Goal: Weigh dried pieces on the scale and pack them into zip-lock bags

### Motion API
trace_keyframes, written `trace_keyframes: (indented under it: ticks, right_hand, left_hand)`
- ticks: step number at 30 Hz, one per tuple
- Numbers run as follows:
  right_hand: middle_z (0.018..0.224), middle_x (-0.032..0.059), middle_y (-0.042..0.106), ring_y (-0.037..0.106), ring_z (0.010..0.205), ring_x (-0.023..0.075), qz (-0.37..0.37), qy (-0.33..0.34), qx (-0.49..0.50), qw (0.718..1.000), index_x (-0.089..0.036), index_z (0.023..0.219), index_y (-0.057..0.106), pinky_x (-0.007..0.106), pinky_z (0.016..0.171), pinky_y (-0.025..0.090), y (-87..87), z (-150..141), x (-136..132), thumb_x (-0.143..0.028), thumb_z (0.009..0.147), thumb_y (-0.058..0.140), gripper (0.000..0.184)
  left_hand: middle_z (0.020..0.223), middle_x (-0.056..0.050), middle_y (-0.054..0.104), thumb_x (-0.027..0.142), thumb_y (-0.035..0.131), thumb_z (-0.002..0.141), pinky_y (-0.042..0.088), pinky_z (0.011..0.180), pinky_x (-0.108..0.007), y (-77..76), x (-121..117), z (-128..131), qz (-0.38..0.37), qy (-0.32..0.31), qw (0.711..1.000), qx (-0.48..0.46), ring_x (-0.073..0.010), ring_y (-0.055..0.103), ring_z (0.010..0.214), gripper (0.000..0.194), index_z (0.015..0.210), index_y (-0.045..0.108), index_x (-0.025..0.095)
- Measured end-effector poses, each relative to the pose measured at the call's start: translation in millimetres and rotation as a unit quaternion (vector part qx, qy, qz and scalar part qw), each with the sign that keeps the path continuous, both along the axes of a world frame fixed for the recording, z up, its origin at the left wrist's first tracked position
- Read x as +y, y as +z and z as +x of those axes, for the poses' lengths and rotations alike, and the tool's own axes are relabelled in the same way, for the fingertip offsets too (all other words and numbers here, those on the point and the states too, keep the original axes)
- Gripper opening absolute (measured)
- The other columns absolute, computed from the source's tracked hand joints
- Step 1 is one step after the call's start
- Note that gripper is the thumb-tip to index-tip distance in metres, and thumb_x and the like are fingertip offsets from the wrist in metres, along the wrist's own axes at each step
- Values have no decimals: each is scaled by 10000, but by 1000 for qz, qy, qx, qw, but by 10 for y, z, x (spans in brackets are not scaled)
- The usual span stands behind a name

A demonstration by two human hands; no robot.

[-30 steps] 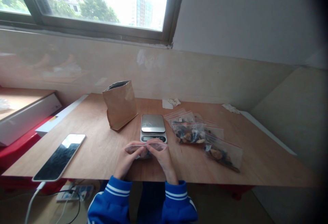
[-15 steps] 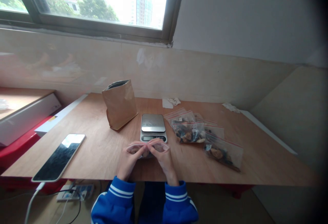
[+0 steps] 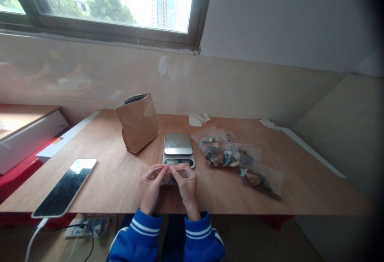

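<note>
Between my two hands is a clear zip bag (image 3: 169, 179) with a pinkish-red seal strip, held just in front of a digital kitchen scale (image 3: 179, 145). My left hand (image 3: 151, 186) pinches the strip near its middle, thumb against fingers. Thumb to thumb with it, my right hand (image 3: 186, 182) grips the other half of the strip. Most of the bag, and whatever is inside, is hidden behind my hands. The scale's steel plate bears nothing, and its dark display is partly covered by my fingertips.
Several filled zip bags (image 3: 222, 156) of dried pieces lie right of the scale. An open brown paper pouch (image 3: 139, 124) stands to its left. A phone (image 3: 66, 188) with a white charging cable (image 3: 34, 236) rests at the table's left front edge. Crumpled tissue (image 3: 202, 118) lies by the wall.
Both hands still pinch the zip bag's strip; the thumbs have shifted slightly left along it. The whole view has turned a little.
</note>
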State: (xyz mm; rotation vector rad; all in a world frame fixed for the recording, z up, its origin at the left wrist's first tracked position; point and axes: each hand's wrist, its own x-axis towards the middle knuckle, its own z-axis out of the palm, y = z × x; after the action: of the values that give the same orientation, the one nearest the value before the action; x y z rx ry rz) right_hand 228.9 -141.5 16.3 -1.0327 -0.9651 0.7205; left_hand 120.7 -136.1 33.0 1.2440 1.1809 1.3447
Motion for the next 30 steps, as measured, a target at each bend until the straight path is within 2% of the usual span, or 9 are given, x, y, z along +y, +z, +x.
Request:
trace_keyframes:
  ticks: [6,9,13,16,19,22,26,28,30]
  right_hand:
    - [731,24,653,632,707,167,-22,4,18,1000,-169,701,671,275,670,515,1,26,-11,-312,740,726,158]
    - [784,49,688,644,754,185,-40,32,7,999,-168,772,704,295,711,520,-15,73,3,-373,800,664,211]
    - [803,74,714,651,748,199,-62,53,-34,996,-161,808,715,310,713,524,-37,91,31,-429,862,574,307]
    - [804,77,711,652,738,197,-58,33,-35,997,-155,816,691,295,695,526,-50,53,50,-442,846,592,306]
    - [795,72,697,652,741,191,-47,42,-39,997,-155,799,670,283,695,527,-48,24,59,-445,840,596,302]
    - [807,72,696,657,764,196,-51,77,-46,995,-158,795,676,296,729,528,-32,54,53,-474,848,575,336]
    - [933,92,720,661,928,225,-84,123,-31,988,-179,912,712,331,849,507,-4,160,25,-564,913,396,498]
    - [978,85,720,658,957,222,-89,117,-25,989,-192,993,698,322,851,505,0,207,16,-583,919,361,522]
    - [913,77,726,670,878,218,-88,91,-26,992,-189,954,689,307,790,513,-11,237,15,-587,901,416,485]
  left_hand:
    - [826,-51,721,384,709,739,508,694,-259,-1,-12,20,-5,5,999,-37,-184,652,771,265,861,703,150]
    - [770,-43,707,443,682,751,501,674,-253,-4,-2,4,-17,16,998,-50,-178,643,743,314,833,704,141]
    - [584,-14,624,556,636,746,451,524,-230,-10,26,-53,-50,41,996,-68,-137,568,557,437,733,686,122]
    - [538,-7,591,580,629,741,442,501,-226,-28,47,-73,-52,54,994,-79,-121,535,510,466,623,635,129]
    - [526,-2,590,577,626,747,463,523,-228,-63,64,-77,-50,68,992,-97,-114,536,497,471,572,596,141]
    - [566,-19,640,611,585,764,499,572,-243,-89,71,-96,-59,81,989,-104,-130,586,534,498,598,611,143]
    - [649,-85,711,729,353,811,543,630,-295,-92,74,-153,-111,44,989,-84,-192,675,624,697,698,686,127]
    - [714,-100,735,751,290,811,556,651,-305,-99,82,-182,-119,33,988,-88,-212,701,685,758,787,712,123]
    - [724,-105,740,761,277,807,562,657,-312,-115,93,-205,-118,37,988,-92,-220,708,694,782,819,720,117]
